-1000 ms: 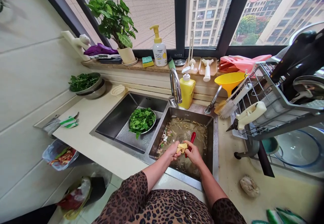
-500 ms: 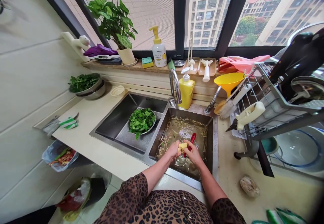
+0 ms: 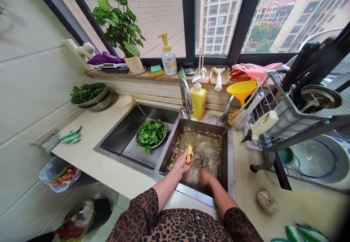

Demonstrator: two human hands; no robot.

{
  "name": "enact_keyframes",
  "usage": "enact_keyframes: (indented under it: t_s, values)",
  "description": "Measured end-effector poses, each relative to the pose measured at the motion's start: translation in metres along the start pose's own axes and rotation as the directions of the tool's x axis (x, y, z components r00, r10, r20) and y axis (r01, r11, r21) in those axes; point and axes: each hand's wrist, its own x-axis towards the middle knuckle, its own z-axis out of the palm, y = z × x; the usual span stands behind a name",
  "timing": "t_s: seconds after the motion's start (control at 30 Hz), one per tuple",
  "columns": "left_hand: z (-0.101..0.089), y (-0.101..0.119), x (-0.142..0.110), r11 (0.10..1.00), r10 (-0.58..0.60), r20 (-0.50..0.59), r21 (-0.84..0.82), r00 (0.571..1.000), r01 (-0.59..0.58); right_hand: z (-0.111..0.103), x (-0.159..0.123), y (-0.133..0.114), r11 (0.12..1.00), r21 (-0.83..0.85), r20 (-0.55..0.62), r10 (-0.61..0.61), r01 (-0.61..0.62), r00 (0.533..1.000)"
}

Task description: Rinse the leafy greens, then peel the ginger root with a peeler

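My left hand [image 3: 181, 164] is closed around a knobbly, pale yellow piece of peeled ginger [image 3: 189, 153], held above the water. My right hand [image 3: 206, 178] is lower, at the water in the right basin [image 3: 224, 151], and is smeared by motion. A small red-handled tool [image 3: 202, 164] shows just beyond its fingers, apparently in their grip; its other end is hidden. Pale peelings and bits of scrap float in the cloudy water [image 3: 199, 140] around both hands.
A bowl of green leaves [image 3: 151, 134] stands in the left basin [image 3: 115, 134]. Behind the basins are the faucet [image 3: 186, 96] and a yellow soap bottle [image 3: 198, 101]. A dish rack [image 3: 276, 125] with knives flanks the right side. A lined bin [image 3: 58, 183] hangs at left.
My hands have come apart. The left has turned and moved slightly left with the ginger; the right has gone down to the water with the red-handled tool.
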Motion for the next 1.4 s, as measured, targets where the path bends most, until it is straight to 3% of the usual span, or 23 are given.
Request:
enact_keyframes:
  t_s: [0.13,0.23,0.3,0.4,0.53,0.6,0.7,0.77,0.83,0.9,1.0,1.07,1.1,1.17,1.3,1.4]
  values:
    - [0.004,-0.006,0.001,0.987,0.158,-0.036,0.045,0.987,-0.156,0.001,0.005,-0.020,0.984,0.162,0.071,0.062,-0.072,0.996]
    - [0.008,-0.012,0.004,0.928,0.306,0.107,0.189,0.946,-0.321,-0.002,0.006,-0.032,0.894,0.414,0.085,0.146,-0.168,0.986]
    - [0.009,-0.015,0.005,0.831,0.362,0.199,0.374,0.911,-0.412,-0.005,0.005,-0.036,0.824,0.527,0.070,0.202,-0.208,0.977]
    - [0.011,-0.018,0.000,0.665,0.379,0.258,0.592,0.889,-0.455,-0.008,0.003,-0.037,0.822,0.542,0.035,0.186,-0.175,0.982]
    - [0.012,-0.017,-0.010,0.420,0.478,0.328,0.729,0.815,-0.540,-0.010,0.001,-0.040,0.834,0.534,0.046,0.133,-0.137,0.990]
    - [0.012,-0.016,-0.012,0.366,0.511,0.339,0.746,0.790,-0.557,-0.011,0.000,-0.042,0.843,0.526,0.064,0.095,-0.114,0.993]
    - [0.012,-0.016,-0.009,0.398,0.505,0.333,0.729,0.796,-0.557,-0.010,0.001,-0.043,0.876,0.482,0.029,0.006,-0.019,1.000]
    - [0.011,-0.015,-0.006,0.489,0.465,0.316,0.687,0.827,-0.538,-0.010,0.001,-0.044,0.890,0.454,-0.009,-0.035,0.035,0.999]
    - [0.010,-0.015,-0.004,0.607,0.383,0.281,0.641,0.880,-0.469,-0.010,0.001,-0.045,0.885,0.466,0.003,-0.027,0.023,1.000]
    - [0.009,-0.015,-0.004,0.662,0.343,0.255,0.618,0.904,-0.425,-0.010,0.002,-0.045,0.869,0.494,0.042,0.016,-0.035,0.999]
    - [0.010,-0.016,-0.006,0.548,0.460,0.280,0.657,0.843,-0.518,-0.010,0.002,-0.043,0.860,0.504,0.034,0.066,-0.074,0.997]
    - [0.012,-0.018,-0.007,0.454,0.520,0.321,0.681,0.791,-0.575,-0.010,0.002,-0.041,0.874,0.485,-0.027,0.058,-0.038,0.998]
    - [0.012,-0.018,-0.007,0.445,0.518,0.335,0.680,0.787,-0.583,-0.010,0.002,-0.040,0.879,0.477,-0.053,0.051,-0.020,0.997]
    - [0.013,-0.018,-0.006,0.510,0.464,0.337,0.654,0.819,-0.559,-0.011,0.003,-0.039,0.874,0.487,-0.067,0.049,-0.011,0.997]
    - [0.011,-0.018,-0.004,0.698,0.287,0.280,0.594,0.916,-0.400,-0.011,0.001,-0.040,0.831,0.550,0.025,0.076,-0.077,0.997]
    - [0.010,-0.018,-0.002,0.720,0.267,0.269,0.583,0.925,-0.377,-0.011,0.001,-0.041,0.838,0.541,0.009,0.075,-0.067,0.997]
